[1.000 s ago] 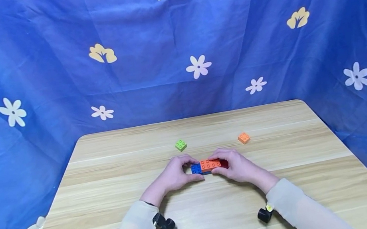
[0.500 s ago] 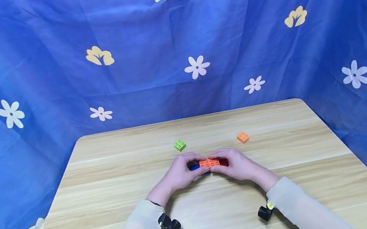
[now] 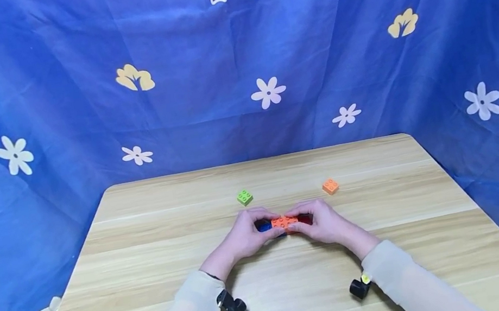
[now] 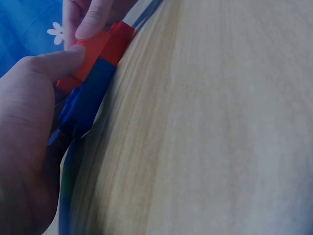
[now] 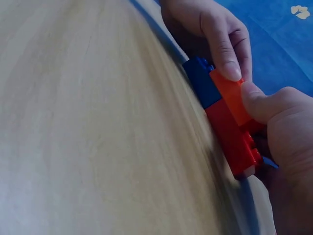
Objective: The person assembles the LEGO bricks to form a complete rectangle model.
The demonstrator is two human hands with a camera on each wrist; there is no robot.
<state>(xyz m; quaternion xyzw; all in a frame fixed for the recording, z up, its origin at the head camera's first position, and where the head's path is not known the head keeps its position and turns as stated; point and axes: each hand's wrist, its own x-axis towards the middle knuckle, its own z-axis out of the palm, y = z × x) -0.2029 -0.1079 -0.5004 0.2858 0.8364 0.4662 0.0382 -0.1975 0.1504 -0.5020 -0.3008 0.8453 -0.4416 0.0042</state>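
Observation:
An orange-red toy building brick (image 3: 284,220) with studs on top lies across two bricks set end to end. The lower ones are a blue brick (image 4: 95,92) on the left and a red brick (image 5: 229,139) on the right, both partly covered by the hands in the head view. My left hand (image 3: 246,233) pinches the left part of the orange-red brick, thumb on the near side and fingers on the far side. From the other end my right hand (image 3: 322,221) pinches the same brick, and the two thumb tips almost meet.
Behind the hands, a small green brick (image 3: 244,197) and a small light orange brick (image 3: 330,186) lie apart on the wooden table (image 3: 283,298). A blue cloth (image 3: 199,92) with printed flowers hangs around the back and sides.
My left hand has moved right, from around the blue brick onto the orange-red brick's left part. My right hand keeps its grip, its thumb slightly shifted. The small bricks have not moved.

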